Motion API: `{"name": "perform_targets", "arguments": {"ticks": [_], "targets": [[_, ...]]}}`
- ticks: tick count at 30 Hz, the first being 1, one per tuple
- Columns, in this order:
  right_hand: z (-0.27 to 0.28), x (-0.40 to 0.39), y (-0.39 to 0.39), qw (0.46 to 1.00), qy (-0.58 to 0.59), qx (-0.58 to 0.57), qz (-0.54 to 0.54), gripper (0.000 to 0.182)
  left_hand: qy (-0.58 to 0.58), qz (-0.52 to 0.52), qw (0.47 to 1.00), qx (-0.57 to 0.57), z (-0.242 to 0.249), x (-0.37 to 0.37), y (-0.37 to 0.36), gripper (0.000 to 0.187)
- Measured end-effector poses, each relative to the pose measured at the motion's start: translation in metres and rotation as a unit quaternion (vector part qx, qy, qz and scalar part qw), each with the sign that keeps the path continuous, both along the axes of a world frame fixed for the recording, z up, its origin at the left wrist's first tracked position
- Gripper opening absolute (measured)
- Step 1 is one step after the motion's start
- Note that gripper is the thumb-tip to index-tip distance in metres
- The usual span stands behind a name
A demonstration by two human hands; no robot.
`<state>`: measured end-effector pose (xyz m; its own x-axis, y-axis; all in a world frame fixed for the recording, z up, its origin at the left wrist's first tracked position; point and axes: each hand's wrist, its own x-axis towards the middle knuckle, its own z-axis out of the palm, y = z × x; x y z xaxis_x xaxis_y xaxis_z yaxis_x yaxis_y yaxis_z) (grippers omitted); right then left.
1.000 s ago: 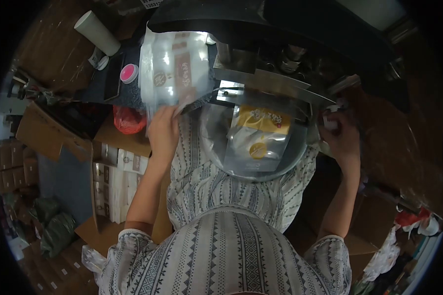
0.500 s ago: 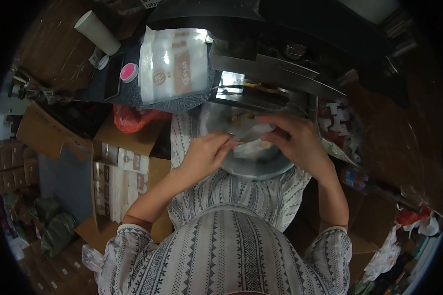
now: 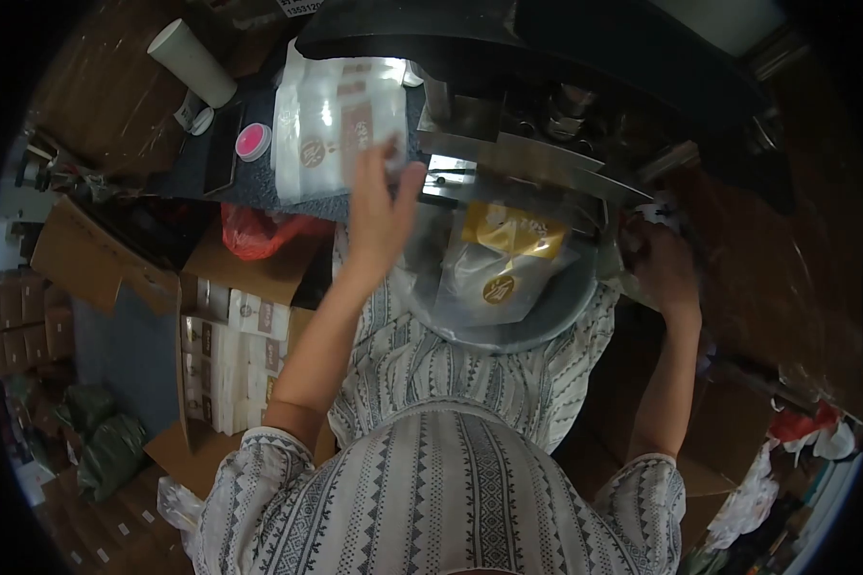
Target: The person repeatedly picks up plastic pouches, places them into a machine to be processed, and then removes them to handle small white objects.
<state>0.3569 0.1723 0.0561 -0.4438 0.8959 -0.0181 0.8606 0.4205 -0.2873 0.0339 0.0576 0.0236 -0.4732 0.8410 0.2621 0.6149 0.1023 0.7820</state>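
My left hand (image 3: 382, 216) reaches up to a stack of printed clear plastic pouches (image 3: 316, 115). Its thumb and fingers are spread, with the fingertips over the stack's lower right edge. On my lap, a round grey basin (image 3: 518, 337) holds a clear pouch (image 3: 489, 273) with a yellow band and a round brown mark. Off to the right, my right hand (image 3: 664, 268) dips among white plastic pieces (image 3: 657, 209) beside the basin. Its fingers are dark and blurred, and their tips are hidden.
A machine with a metal front plate (image 3: 547, 158) stands just beyond the basin. Left of the pouches are a pink-topped round tub (image 3: 252, 142) and a white cup (image 3: 190, 62). An open carton (image 3: 190, 383) of packed pouches sits lower left, below a red bag (image 3: 254, 233).
Both hands have parted from above the basin: the left moved up to the pouch stack, the right outward to the white pieces. The yellow-banded pouch now lies flat in view in the basin.
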Motion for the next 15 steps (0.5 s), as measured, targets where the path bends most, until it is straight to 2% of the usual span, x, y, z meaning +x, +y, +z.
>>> {"name": "perform_targets", "arguments": {"ticks": [1, 2, 3, 4, 5, 6, 7, 8, 9, 10, 12, 13, 15], "targets": [[0.003, -0.001, -0.004, 1.000, -0.001, -0.003, 0.000, 0.022, 0.251, 0.052, 0.965, 0.060, -0.003, -0.025, -0.002, 0.057], [0.010, -0.003, -0.007, 0.999, 0.034, -0.026, -0.023, 0.022, 0.340, 0.039, 0.935, -0.090, -0.024, -0.040, -0.014, 0.071], [0.016, -0.004, -0.008, 0.996, 0.068, -0.048, -0.044, 0.022, 0.339, 0.040, 0.936, -0.088, -0.027, -0.037, -0.024, 0.071], [0.022, -0.003, -0.009, 0.996, 0.069, -0.046, -0.043, 0.022, 0.363, 0.007, 0.930, -0.065, -0.027, -0.032, -0.039, 0.060], [0.027, 0.000, -0.013, 0.987, 0.130, -0.068, -0.065, 0.023, 0.387, -0.029, 0.921, -0.044, -0.027, -0.031, -0.050, 0.049], [0.029, 0.002, -0.019, 0.974, 0.187, -0.094, -0.089, 0.023, 0.386, -0.032, 0.921, -0.048, -0.024, -0.034, -0.060, 0.049], [0.031, 0.000, -0.023, 0.974, 0.183, -0.097, -0.089, 0.023, 0.277, 0.004, 0.957, -0.084, -0.016, -0.037, -0.070, 0.037], [0.033, -0.007, -0.028, 0.958, 0.250, -0.132, -0.049, 0.026, 0.163, 0.044, 0.979, -0.117, -0.007, -0.037, -0.076, 0.025], [0.036, -0.016, -0.033, 0.934, 0.317, -0.164, -0.010, 0.029, 0.206, 0.057, 0.977, -0.008, 0.002, -0.024, -0.075, 0.010], [0.040, -0.033, -0.039, 0.934, 0.316, -0.165, -0.008, 0.029, 0.206, 0.058, 0.977, -0.009, 0.010, -0.013, -0.076, 0.010], [0.048, -0.074, -0.054, 0.917, 0.332, -0.167, 0.147, 0.031, 0.180, 0.044, 0.983, 0.013, 0.024, 0.003, -0.078, 0.013], [0.049, -0.087, -0.059, 0.916, 0.334, -0.165, 0.148, 0.031, 0.181, 0.045, 0.982, 0.014, 0.033, 0.006, -0.078, 0.013], [0.050, -0.105, -0.064, 0.920, 0.340, -0.091, 0.169, 0.029, 0.190, 0.043, 0.981, 0.025, 0.046, 0.010, -0.078, 0.013]]}}
